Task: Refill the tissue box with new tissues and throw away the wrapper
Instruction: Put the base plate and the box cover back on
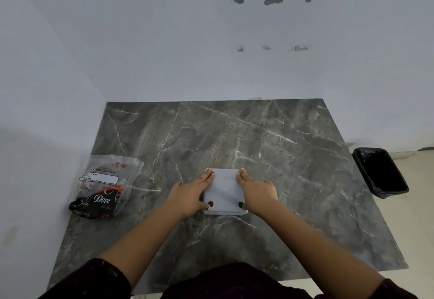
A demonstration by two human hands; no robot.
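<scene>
A white square tissue box [225, 189] lies on the dark marble table [293, 157], its flat face up with two black round pads near the front corners. My left hand [189, 195] grips its left side and my right hand [256, 191] grips its right side, fingers reaching the far corners. A clear plastic tissue pack [103, 187] with a black printed lower part lies at the table's left edge, apart from both hands.
A black-lined waste bin [380, 175] stands on the floor just off the table's right edge. White walls close in behind and on the left of the table.
</scene>
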